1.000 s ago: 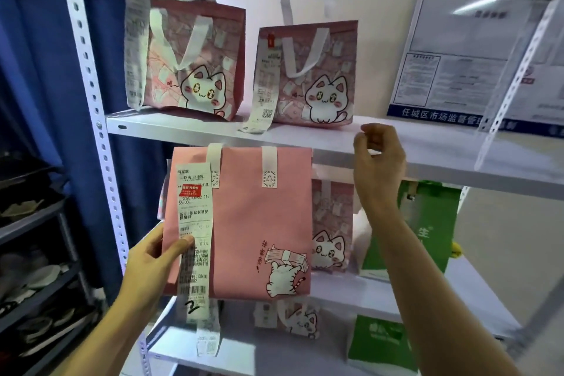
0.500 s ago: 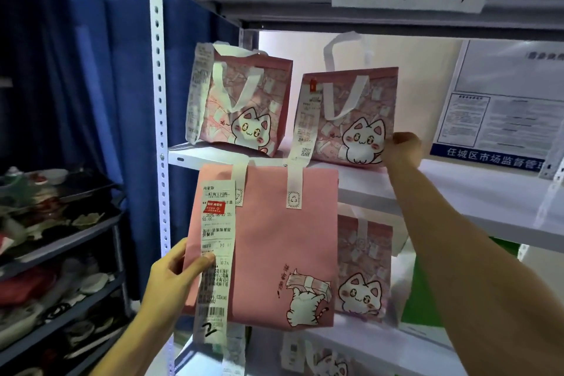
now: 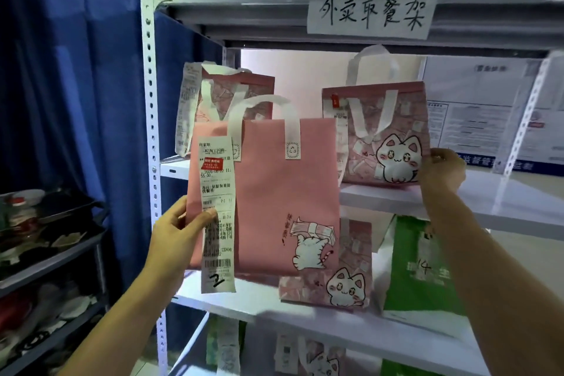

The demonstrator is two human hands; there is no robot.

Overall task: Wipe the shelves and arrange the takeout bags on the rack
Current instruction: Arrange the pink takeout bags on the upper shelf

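— What is the left hand (image 3: 175, 230) doing?

— It grips the plain pink bag (image 3: 274, 192) by its left edge, thumb curled over the front and pressing the long receipt (image 3: 217, 214) that hangs down the bag's face. The bag is held upright in the air in front of the rack (image 3: 149, 101), its white handles (image 3: 259, 113) standing up, and it covers part of the upper shelf (image 3: 518, 201) and the middle shelf (image 3: 274, 311) behind it.

— And the right hand (image 3: 441, 172)?

— It pinches the right edge of a patterned cat bag (image 3: 384, 134) that stands on the upper shelf, fingers curled round the edge. A receipt hangs on that bag's left side too.

— What else sits on the rack?

— Another cat bag (image 3: 241, 91) stands at the left of the upper shelf, mostly hidden behind the plain pink one, with a receipt on its left side. On the middle shelf a third cat bag (image 3: 341, 284) stands beside a green bag (image 3: 424, 268). More bags show on the shelf below, too blurred to describe. A handwritten paper sign (image 3: 370, 15) is stuck to the top rail.

— Around the rack?

— A blue curtain (image 3: 76, 70) at the left, and a dark cart (image 3: 45, 253) stacked with dishes.
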